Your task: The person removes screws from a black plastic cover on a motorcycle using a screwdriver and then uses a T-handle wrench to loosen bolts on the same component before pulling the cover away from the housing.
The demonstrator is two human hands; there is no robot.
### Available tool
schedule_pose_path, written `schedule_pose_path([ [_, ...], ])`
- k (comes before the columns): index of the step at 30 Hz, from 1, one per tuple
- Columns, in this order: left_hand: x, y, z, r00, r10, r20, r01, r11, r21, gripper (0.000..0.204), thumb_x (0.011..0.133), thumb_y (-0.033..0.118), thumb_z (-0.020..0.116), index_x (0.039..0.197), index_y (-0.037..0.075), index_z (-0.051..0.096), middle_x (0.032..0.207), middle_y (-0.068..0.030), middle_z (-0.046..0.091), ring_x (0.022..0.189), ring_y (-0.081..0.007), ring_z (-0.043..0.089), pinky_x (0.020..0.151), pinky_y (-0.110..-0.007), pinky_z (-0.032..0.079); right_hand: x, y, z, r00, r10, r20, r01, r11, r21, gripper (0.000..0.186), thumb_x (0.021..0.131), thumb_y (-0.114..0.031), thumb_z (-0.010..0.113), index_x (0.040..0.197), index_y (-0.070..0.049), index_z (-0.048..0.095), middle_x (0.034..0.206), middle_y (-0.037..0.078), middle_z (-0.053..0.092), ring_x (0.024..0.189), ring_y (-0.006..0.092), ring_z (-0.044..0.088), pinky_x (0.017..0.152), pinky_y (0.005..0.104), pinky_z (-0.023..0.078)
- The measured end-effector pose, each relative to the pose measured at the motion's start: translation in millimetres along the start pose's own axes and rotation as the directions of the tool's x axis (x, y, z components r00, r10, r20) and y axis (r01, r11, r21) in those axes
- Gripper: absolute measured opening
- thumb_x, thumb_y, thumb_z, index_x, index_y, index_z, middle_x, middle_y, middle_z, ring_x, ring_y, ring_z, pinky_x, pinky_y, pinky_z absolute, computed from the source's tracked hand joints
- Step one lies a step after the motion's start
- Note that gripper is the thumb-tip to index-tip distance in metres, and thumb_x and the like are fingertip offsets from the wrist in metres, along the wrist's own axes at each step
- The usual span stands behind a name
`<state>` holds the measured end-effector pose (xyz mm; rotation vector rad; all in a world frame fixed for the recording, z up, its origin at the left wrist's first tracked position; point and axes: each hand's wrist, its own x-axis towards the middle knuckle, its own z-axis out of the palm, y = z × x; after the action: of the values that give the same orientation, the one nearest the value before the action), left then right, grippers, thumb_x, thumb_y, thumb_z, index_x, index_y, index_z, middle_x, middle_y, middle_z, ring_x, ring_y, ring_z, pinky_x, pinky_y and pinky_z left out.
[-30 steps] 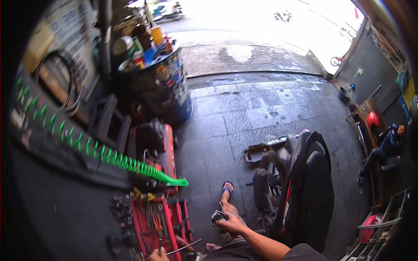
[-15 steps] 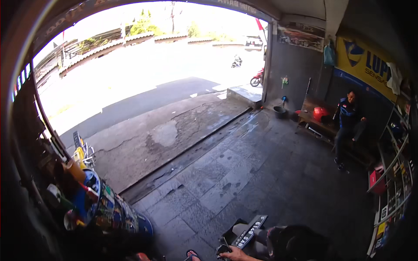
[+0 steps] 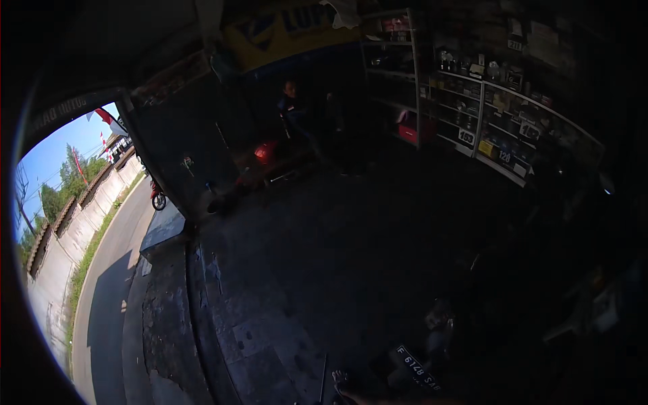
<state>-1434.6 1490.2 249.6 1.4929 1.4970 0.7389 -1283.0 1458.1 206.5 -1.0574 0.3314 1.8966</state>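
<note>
At the lower edge my right hand [image 3: 341, 379] shows small and dim, its forearm running down to the right. Its fingers look bent, around something too dark to make out. A thin straight rod [image 3: 324, 378] stands just left of it; whether the hand touches it is unclear. Right of the hand is a black licence plate [image 3: 416, 368] with white characters, tilted down to the right. Above the plate a dull metallic part [image 3: 439, 320] catches a little light. My left hand does not show.
A person [image 3: 294, 111] in dark clothes sits beside a red helmet [image 3: 265, 152] on a bench. Metal shelves [image 3: 480, 101] with boxes line the wall, a red box [image 3: 407, 131] beside them. At left, a gutter [image 3: 192, 290] and concrete ledge [image 3: 165, 233] border the sunlit road [image 3: 111, 283].
My view has swung right toward the shelves and darkened. The licence plate appears turned and lower right; my right hand now shows farther left of it. The foot in a flip-flop has left view.
</note>
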Motion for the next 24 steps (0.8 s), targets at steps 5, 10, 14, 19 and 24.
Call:
schedule_pose_path([
  [5,74,100,49,0.885,-0.094,0.455,0.12,0.992,-0.027,0.032,0.097,0.032,0.051,0.108,0.003,0.059,0.075,-0.0068,0.062,0.063,-0.0157,0.055,0.058,-0.033,0.047,30,-75,16,0.941,-0.337,-0.039,0.328,0.933,-0.148,0.033,0.086,-0.04,0.064,0.089,-0.008,0.065,0.078,0.003,0.063,0.071,0.0148,0.06,0.061,0.0301,0.048],
  [10,198,100,84,0.557,0.208,0.804,-0.312,0.95,-0.029,0.03,0.095,0.03,0.054,0.106,0.003,0.061,0.077,-0.0088,0.064,0.067,-0.0201,0.059,0.06,-0.036,0.048,14,-169,68,0.875,-0.461,-0.146,0.466,0.885,0.0,0.04,0.086,-0.046,0.063,0.098,-0.008,0.064,0.093,0.004,0.066,0.085,0.0142,0.061,0.071,0.0296,0.049],
  [14,265,112,143,0.164,0.312,0.936,-0.557,0.812,-0.173,0.029,0.093,0.029,0.056,0.104,0.002,0.062,0.078,-0.0104,0.065,0.069,-0.0235,0.061,0.061,-0.038,0.048,61,-208,29,0.637,-0.601,-0.484,0.608,0.777,-0.165,0.041,0.085,-0.045,0.062,0.096,-0.005,0.067,0.087,0.007,0.068,0.077,0.0175,0.064,0.068,0.0321,0.051],
  [19,364,101,242,-0.262,0.414,0.872,-0.756,0.473,-0.452,0.028,0.091,0.027,0.059,0.102,0.002,0.064,0.08,-0.0125,0.067,0.072,-0.0279,0.065,0.063,-0.041,0.049,49,-276,-16,0.471,-0.526,-0.708,0.628,0.763,-0.15,0.04,0.083,-0.041,0.066,0.092,-0.003,0.068,0.08,0.008,0.068,0.065,0.0169,0.063,0.06,0.0345,0.05],
  [24,410,179,338,-0.315,0.14,0.939,-0.638,0.701,-0.319,0.033,0.088,0.031,0.064,0.104,0.002,0.064,0.083,-0.0116,0.068,0.069,-0.0236,0.065,0.06,-0.036,0.05,85,-287,-92,0.326,-0.331,-0.885,0.76,0.649,0.038,0.034,0.077,-0.034,0.075,0.092,-0.003,0.07,0.072,0.003,0.063,0.066,0.0134,0.059,0.059,0.0321,0.047],
])
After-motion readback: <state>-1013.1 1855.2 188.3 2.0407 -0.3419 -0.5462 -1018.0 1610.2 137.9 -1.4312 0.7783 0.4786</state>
